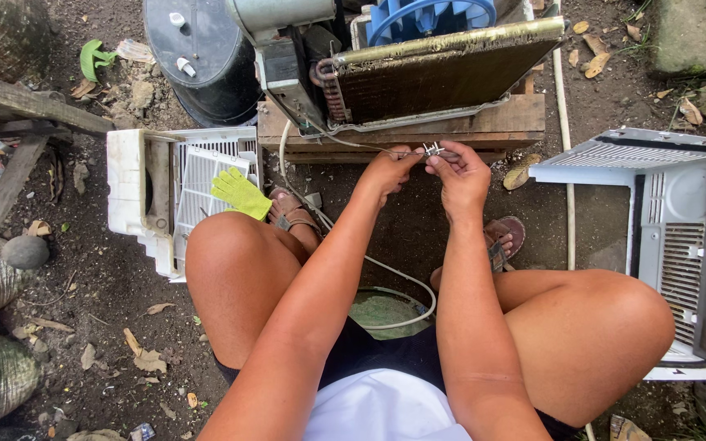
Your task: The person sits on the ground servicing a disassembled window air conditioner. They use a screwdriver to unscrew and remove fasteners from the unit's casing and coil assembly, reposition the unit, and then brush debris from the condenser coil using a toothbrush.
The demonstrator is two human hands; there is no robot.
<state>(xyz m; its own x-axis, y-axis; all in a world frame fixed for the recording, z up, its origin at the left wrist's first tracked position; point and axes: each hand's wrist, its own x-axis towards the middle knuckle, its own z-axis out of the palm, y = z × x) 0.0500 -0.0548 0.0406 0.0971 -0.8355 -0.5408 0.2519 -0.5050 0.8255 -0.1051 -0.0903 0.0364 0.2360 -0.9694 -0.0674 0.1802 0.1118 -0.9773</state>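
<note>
Pinching a small metal connector between both hands, left hand and right hand have fingers closed on it, just below the coil. Steady grip and slack wire likely matter most.

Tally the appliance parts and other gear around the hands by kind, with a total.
White plastic housings: 2 (left housing, right housing)
Finned coil unit: 1
Blue fan: 1
Black drum: 1
Yellow-green glove: 1
Small metal connector, pinched between left hand and right hand: 1
Total: 7
</note>
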